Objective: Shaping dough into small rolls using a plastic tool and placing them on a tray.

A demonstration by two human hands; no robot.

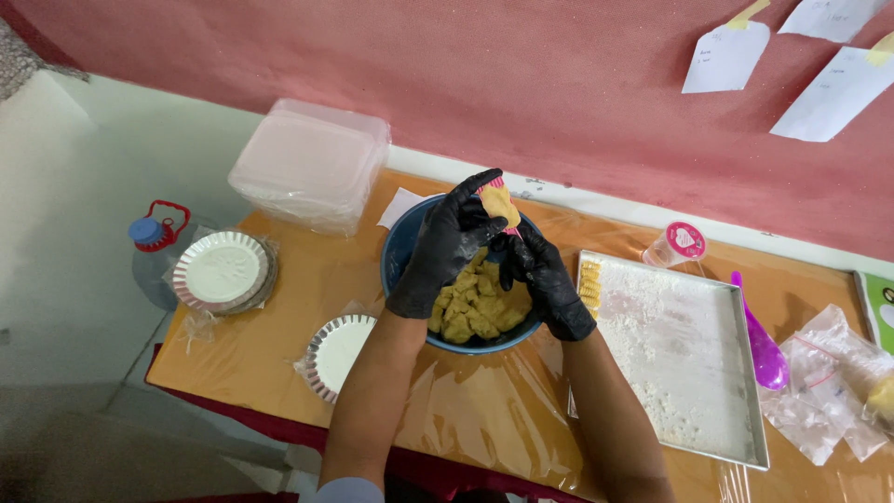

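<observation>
Both my hands wear black gloves and are raised over a blue bowl [399, 250] filled with yellow dough pieces [473, 307]. My left hand [447, 244] presses a small yellow piece of dough [496, 202] against a pink ridged tool that my right hand [543, 278] holds from below. Only thin pink edges of the tool show around the dough. To the right lies a floured metal tray [684, 354] with a short row of shaped dough pieces [589, 282] at its near-left corner.
The orange table is covered in plastic wrap. Stacked foil plates [222, 270] and another foil plate [337, 352] lie left. A stack of clear plastic containers [312, 163] stands behind. A small lidded cup [676, 244], purple scoop [762, 343] and plastic bags [833, 382] lie right.
</observation>
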